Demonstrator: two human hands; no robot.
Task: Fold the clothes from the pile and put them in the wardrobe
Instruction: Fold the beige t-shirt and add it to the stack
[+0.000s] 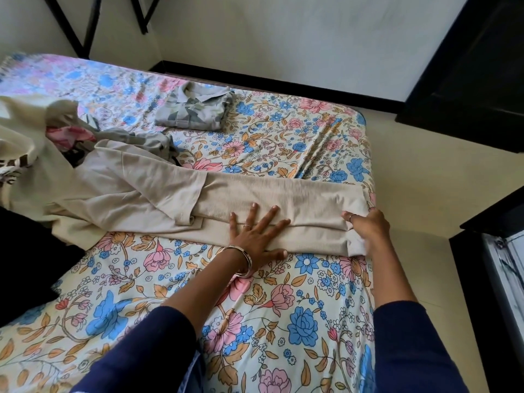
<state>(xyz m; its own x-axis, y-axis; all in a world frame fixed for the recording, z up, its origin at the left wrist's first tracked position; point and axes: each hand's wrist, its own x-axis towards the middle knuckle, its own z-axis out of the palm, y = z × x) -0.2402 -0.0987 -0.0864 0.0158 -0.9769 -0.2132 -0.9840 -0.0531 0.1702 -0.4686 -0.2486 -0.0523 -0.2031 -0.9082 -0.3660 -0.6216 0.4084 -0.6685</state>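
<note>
Item: beige garment [283, 199], laid lengthwise across bed [283, 307], near-right part, half folded; far-left end trails into clothes pile [71, 137].
My left hand [256, 236]: fingers spread flat, pressing fold, gripping nothing.
My right hand [365, 225]: fingers curled, pinching garment's right end.
Folded patterned shirt [195, 109]: far centre, apart.
Method, my judgement: keep palm anchoring crease, bring right end over squarely, align edges, smooth wrinkles outward.

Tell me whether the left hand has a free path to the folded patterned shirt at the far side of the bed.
Probably yes. The left hand lies flat on the beige garment, holding nothing, and only bare floral bedsheet lies between that garment and the folded patterned shirt. It looks like a long forward stretch, though.
</note>
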